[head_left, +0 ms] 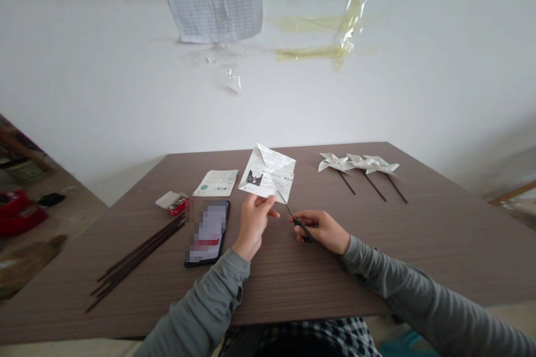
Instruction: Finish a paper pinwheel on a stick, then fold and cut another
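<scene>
A square of printed paper [268,170] with diagonal lines and a small dark picture is held up over the table. My left hand [254,220] pinches its lower edge between thumb and fingers. In my right hand [320,228] are scissors [305,231] with black handles, the fingers closed round them. The scissor blades meet the paper's lower right corner, just right of my left thumb.
Left of my hands lie a phone [209,233], flat printed papers [216,183], a small open red-and-white box [173,202] and thin dark sticks [138,254]. Several paper pinwheels [335,162] on sticks rest at the back right of the brown table [293,284].
</scene>
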Available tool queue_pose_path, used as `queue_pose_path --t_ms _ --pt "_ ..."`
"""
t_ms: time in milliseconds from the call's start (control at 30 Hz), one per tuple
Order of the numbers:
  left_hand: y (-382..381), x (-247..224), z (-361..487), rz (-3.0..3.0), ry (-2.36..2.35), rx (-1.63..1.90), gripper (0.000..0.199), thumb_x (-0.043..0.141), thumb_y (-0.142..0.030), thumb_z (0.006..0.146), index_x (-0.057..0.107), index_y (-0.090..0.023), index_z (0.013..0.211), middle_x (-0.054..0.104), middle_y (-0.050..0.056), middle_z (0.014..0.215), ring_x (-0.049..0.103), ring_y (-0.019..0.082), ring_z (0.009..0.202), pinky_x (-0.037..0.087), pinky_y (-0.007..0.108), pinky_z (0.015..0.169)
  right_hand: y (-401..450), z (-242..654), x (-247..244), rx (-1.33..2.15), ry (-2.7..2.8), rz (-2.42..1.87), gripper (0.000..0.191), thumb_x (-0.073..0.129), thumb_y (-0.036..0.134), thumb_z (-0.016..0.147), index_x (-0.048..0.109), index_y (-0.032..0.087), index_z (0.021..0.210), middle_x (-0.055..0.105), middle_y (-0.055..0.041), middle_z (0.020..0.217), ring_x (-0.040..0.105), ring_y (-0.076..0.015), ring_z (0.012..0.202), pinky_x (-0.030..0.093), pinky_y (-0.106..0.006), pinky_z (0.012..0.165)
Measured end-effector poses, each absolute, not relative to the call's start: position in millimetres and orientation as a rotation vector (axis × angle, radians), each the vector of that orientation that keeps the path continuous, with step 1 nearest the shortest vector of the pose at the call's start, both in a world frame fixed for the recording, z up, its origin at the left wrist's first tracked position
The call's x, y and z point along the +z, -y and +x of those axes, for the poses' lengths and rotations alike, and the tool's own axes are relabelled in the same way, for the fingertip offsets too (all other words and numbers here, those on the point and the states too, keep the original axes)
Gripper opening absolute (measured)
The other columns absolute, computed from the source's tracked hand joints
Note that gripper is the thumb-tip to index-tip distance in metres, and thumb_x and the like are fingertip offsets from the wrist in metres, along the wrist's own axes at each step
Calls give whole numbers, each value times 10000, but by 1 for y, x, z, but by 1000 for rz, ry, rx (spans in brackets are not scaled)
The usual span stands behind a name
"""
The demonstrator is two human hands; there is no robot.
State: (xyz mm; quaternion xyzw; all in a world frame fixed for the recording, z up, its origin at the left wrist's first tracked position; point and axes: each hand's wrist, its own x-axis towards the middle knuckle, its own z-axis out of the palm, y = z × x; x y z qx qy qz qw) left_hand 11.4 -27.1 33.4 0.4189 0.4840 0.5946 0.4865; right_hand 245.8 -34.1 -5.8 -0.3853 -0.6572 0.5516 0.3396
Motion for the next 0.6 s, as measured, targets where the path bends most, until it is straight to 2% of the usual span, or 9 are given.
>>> queue_pose_path --t_ms 300,600 --pt "28 36 11 1029 -1166 1447 426 1115 -431 803 766 -215 916 843 6 858 697 132 557 445 217 479 36 244 -2 1429 1706 -1012 789 1046 879 931 921 176 1268 912 -88 880 815 -264 795 690 -423 819" --pt "26 37 13 1020 -1187 1399 363 1128 -313 819 790 -219 913 861 41 879 840 222 748 532 218 520 33 245 -4 1443 1706 -989 797 1053 884 937 916 190 1304 922 -85 913 860 -279 846 732 -437 868"
